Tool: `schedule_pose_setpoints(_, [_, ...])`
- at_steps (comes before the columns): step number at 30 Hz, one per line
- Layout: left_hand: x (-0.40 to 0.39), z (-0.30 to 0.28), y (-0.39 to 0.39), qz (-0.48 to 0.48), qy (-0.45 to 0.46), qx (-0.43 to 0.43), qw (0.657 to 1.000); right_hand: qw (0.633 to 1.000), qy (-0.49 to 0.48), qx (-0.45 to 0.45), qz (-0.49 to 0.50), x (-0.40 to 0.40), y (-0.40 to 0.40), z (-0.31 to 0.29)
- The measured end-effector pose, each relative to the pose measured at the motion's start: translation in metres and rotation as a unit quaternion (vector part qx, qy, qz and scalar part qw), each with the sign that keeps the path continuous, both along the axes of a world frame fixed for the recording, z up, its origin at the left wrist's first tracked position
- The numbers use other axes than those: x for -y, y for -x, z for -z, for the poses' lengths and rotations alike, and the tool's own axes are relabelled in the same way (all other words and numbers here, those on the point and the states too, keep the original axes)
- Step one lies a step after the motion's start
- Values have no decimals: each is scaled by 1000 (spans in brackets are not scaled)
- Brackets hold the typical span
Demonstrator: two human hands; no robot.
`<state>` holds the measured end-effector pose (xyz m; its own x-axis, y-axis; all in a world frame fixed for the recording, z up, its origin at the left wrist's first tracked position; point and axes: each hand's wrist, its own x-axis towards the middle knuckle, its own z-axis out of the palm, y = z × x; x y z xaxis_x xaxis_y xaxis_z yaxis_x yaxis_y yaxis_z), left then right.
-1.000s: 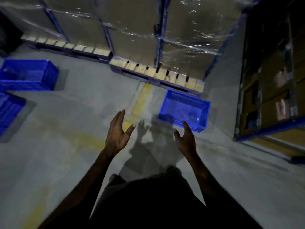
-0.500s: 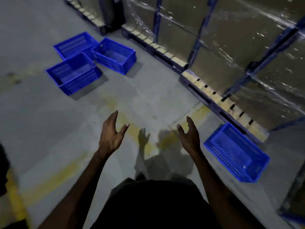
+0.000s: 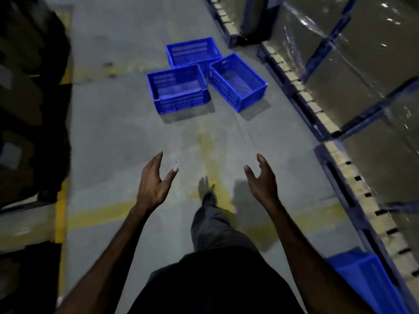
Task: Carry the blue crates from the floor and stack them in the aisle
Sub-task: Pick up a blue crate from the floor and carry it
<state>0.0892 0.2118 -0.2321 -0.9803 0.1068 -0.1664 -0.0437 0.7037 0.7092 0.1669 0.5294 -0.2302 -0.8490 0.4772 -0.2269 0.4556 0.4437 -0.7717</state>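
Observation:
Three empty blue crates sit together on the concrete floor ahead: a near left crate [image 3: 181, 103], a right crate [image 3: 229, 90] at an angle, and a far crate [image 3: 192, 51] behind them. A fourth blue crate [image 3: 365, 277] lies at the lower right beside the racking. My left hand [image 3: 154, 182] and my right hand [image 3: 263, 180] are raised in front of me, palms facing each other, fingers relaxed, holding nothing. Both are well short of the three crates.
Wrapped pallet loads on blue racking [image 3: 340, 123] line the right side of the aisle. Dark stacked goods [image 3: 29, 109] stand on the left. Yellow floor lines [image 3: 99, 214] cross the grey floor. My leg [image 3: 213, 220] steps forward between my arms.
The view has swung left down the aisle. The three crates now lie straight ahead and nearer, and the single crate has slid to the lower right. Both hands stay raised and empty.

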Motion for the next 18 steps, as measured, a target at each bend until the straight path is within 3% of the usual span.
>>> schedule_pose_setpoints(18, [-31,-5,274,-127,-8,48,991,993,3,15,-116,-52,351,17])
